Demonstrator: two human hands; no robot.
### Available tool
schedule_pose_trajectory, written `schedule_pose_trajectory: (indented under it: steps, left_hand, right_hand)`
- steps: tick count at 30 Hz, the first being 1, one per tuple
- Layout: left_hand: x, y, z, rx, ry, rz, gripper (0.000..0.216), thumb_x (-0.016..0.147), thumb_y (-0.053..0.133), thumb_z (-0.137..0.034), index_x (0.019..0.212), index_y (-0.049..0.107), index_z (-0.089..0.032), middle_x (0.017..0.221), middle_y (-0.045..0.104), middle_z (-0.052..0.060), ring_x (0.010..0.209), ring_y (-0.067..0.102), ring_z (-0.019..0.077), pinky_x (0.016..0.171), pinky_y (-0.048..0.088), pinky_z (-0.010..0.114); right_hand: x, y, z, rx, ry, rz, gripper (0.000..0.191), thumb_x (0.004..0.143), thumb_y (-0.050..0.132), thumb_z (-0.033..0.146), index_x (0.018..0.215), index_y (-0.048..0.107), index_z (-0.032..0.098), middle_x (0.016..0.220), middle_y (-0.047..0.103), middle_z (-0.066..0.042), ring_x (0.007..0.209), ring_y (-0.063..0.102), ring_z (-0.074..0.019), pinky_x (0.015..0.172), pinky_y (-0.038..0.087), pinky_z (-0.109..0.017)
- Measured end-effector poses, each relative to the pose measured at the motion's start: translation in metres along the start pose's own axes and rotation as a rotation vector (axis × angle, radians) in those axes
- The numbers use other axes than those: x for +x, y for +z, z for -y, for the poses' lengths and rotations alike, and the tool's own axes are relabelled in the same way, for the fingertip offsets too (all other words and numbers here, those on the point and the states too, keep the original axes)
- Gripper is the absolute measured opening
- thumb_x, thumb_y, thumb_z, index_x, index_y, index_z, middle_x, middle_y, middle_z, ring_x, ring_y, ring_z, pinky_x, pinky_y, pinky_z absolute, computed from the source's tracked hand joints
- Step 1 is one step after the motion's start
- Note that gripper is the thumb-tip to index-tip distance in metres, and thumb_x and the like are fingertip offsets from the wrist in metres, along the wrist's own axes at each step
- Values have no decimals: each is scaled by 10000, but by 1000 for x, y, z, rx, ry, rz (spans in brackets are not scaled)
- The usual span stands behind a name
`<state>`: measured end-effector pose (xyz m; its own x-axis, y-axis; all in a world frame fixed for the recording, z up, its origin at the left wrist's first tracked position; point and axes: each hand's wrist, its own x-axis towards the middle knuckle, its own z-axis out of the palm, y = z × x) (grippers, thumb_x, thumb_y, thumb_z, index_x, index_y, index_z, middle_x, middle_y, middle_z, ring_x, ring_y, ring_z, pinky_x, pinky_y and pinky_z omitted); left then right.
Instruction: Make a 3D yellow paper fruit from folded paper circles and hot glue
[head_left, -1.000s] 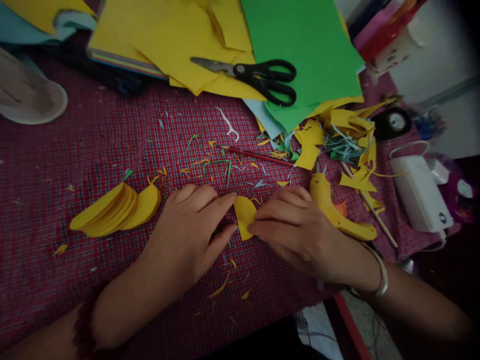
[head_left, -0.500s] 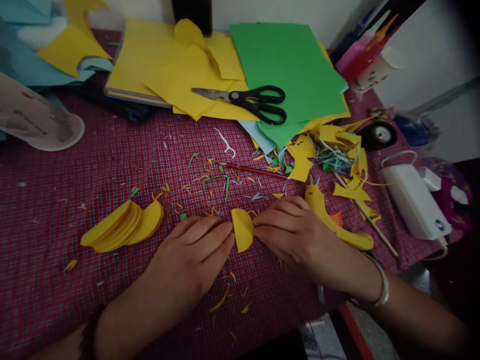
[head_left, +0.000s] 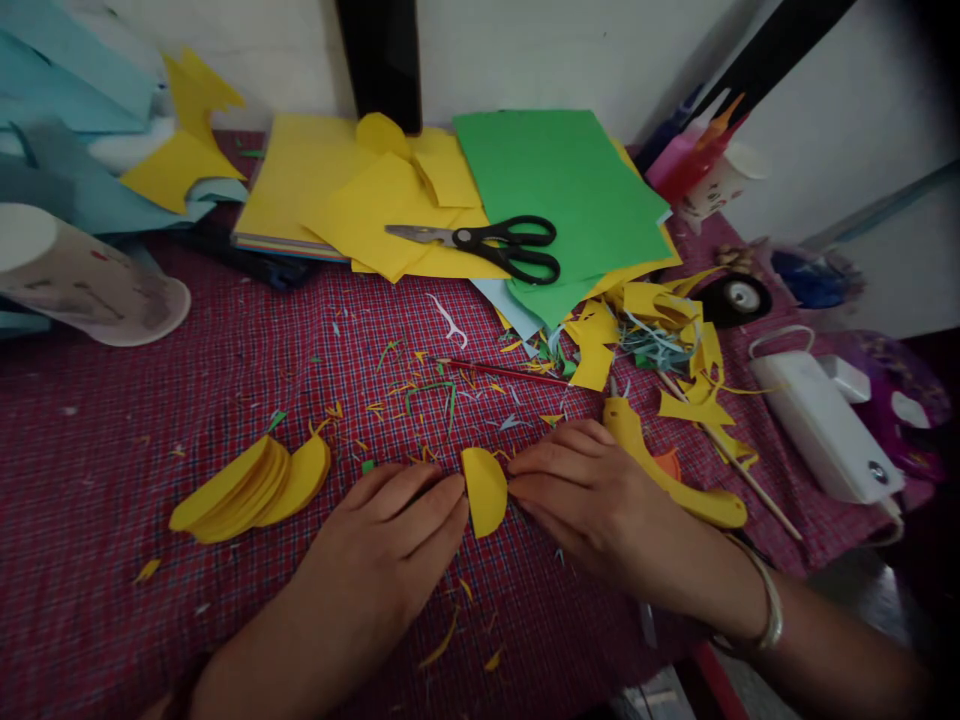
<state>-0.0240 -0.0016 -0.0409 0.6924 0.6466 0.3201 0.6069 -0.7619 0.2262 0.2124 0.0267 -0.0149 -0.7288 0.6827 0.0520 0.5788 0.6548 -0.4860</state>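
A small folded yellow paper piece (head_left: 484, 490) stands on the red checked cloth (head_left: 112, 400) between my hands. My left hand (head_left: 386, 545) lies palm down, fingers together, its fingertips against the piece's left edge. My right hand (head_left: 592, 485) pinches the piece's right edge with closed fingers. A stack of folded yellow paper circles (head_left: 251, 487) lies to the left of my left hand. A yellow glue gun (head_left: 675, 470) rests just beyond my right hand.
Black-handled scissors (head_left: 487, 243) lie on yellow sheets (head_left: 337, 190) beside green paper (head_left: 562, 190). A red pencil (head_left: 502, 372), paper scraps (head_left: 660, 340), a wooden stick (head_left: 731, 455), a white box (head_left: 821, 425) and a tape roll (head_left: 739, 297) sit to the right. A paper cup (head_left: 82, 280) lies at the left.
The view has tilted up, showing more of the wall. The yellow piece has gone from lying flat under my fingers to standing folded between both hands.
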Motion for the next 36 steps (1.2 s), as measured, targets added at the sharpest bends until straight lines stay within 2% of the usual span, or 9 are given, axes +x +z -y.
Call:
schedule_pose_trajectory:
  steps: [7,10,12,15,19,23,28,32,36]
  left_hand:
    - [2,-1,0,-14,13,-9,324,968,334,-131,1040,650,-143,1083,706,23,985,583,209,830,446,363]
    - [2,-2,-2,-35,-14,-17,299,936,360,-80,988,646,-153,1004,707,30,944,592,200,825,458,357]
    - [2,-3,-5,-44,-39,11,265,916,398,-73,992,638,-158,906,691,33,851,596,192,775,469,351]
    - [4,-3,-7,-33,-50,34,200,908,474,-156,1038,625,-172,764,638,12,712,563,181,676,463,342]
    - [8,-3,-8,-25,-62,36,191,912,468,-210,1010,629,-179,720,607,2,688,545,184,659,443,344]
    - [7,-1,-8,-24,-56,49,196,915,466,-209,1026,621,-166,745,603,5,706,539,192,674,426,356]
    - [2,1,-8,-10,-48,74,198,920,471,-221,1052,609,-168,769,602,6,737,527,190,709,415,362]
    - [2,2,-10,23,-50,120,183,902,516,-222,1056,598,-167,778,593,7,758,520,188,726,417,361]
    - [6,0,-12,24,-75,173,161,875,577,-252,1021,603,-188,791,582,1,782,524,187,715,435,353]
  right_hand:
    - [0,-1,1,9,-15,15,146,948,512,180,883,641,163,982,678,-22,876,541,-176,826,373,-376]
    - [1,-2,3,11,8,-27,138,946,516,184,995,644,175,1016,678,-21,897,536,-176,832,375,-377]
    - [1,-1,4,-4,-1,-30,200,945,519,185,1118,618,174,1113,664,-30,974,529,-187,871,375,-381]
    - [1,4,3,-40,-36,22,315,954,496,160,1264,547,180,1308,590,-20,1138,470,-206,980,338,-402]
    - [0,8,1,-57,-87,90,349,982,435,178,1323,503,208,1428,500,19,1256,384,-214,1069,265,-412]
    - [2,9,2,-80,-80,107,317,994,410,213,1285,537,222,1428,503,22,1284,370,-218,1088,237,-420]
    - [1,12,2,-136,-73,85,347,974,429,159,1301,528,214,1417,519,1,1267,402,-236,1080,252,-459]
    - [-4,19,-3,-135,-119,10,357,941,478,163,1280,555,243,1370,565,-5,1241,447,-234,1061,284,-447]
    - [-3,23,-6,-138,-170,-87,329,906,482,119,1171,616,261,1204,671,0,1144,533,-230,999,349,-437]
